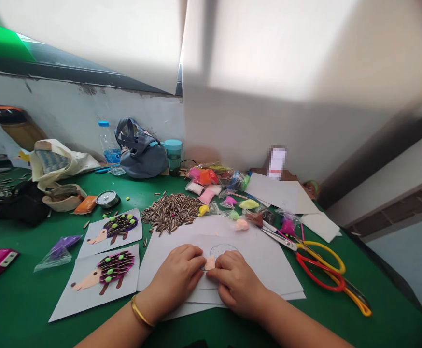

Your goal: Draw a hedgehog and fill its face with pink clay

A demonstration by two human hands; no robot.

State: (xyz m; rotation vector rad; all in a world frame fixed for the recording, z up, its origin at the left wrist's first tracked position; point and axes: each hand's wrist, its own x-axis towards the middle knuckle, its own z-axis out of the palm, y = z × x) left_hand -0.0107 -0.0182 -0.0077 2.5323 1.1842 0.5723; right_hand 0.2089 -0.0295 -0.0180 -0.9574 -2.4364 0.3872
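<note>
A small piece of peach modelling clay (210, 263) lies on white paper (269, 266), between the fingertips of both hands. My left hand (177, 271), below a gold bangle (140, 311), has its fingers bent together at the clay's left side. From the right, my right hand (237, 281) pinches the clay with thumb and curled fingers. Behind the fingers shows part of a pencil-drawn outline (222, 249), the rest covered by the hands. To the left lie two cards with clay hedgehogs, an upper card (91, 244) and a lower card (64, 307), their backs covered with seeds and green dots.
Striped sunflower seeds (171, 211) are heaped behind the paper. Bagged coloured clay (207, 181) lies farther back. Scissors with red and yellow handles (319, 261) rest at the right. A purple clay bag (61, 249) is at the left; a blue-grey bag (142, 154) stands by the wall.
</note>
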